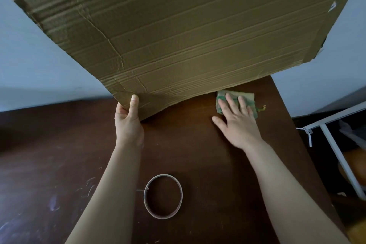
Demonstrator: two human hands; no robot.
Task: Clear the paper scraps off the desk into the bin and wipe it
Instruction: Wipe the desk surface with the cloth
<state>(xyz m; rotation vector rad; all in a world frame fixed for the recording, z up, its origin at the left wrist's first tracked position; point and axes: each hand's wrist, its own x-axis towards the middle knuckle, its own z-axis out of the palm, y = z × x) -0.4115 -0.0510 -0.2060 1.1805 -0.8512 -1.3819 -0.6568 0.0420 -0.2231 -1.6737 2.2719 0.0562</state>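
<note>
Holds up a big corrugated cardboard sheet (178,35) by its near left corner with the left hand (127,119): thumb on the upper face, fingers curled underneath, clamped on the edge. Looks light but broad and floppy (creased, and sagging along the near edge), so likely to bend or swing from one corner; probably steadier gripped farther along the edge or with both hands.

Presses the right hand (237,125) flat on a green wiping cloth (220,98), fingers (231,103) straight and slightly apart, at the far right of the surface (188,144), just beside the sheet's raised edge. Seems thin, soft and limp, apt to bunch; best driven under a flat palm.

Dark brown wood, scuffed at the near left, with pale flecks (89,186) there: scraps or scratches, cannot tell. Spent tape ring (162,216) lying near, between the forearms. Pale blue wall (39,55) behind; white metal frame (334,144) off the right edge, something orange below it. No bin to be made out.
</note>
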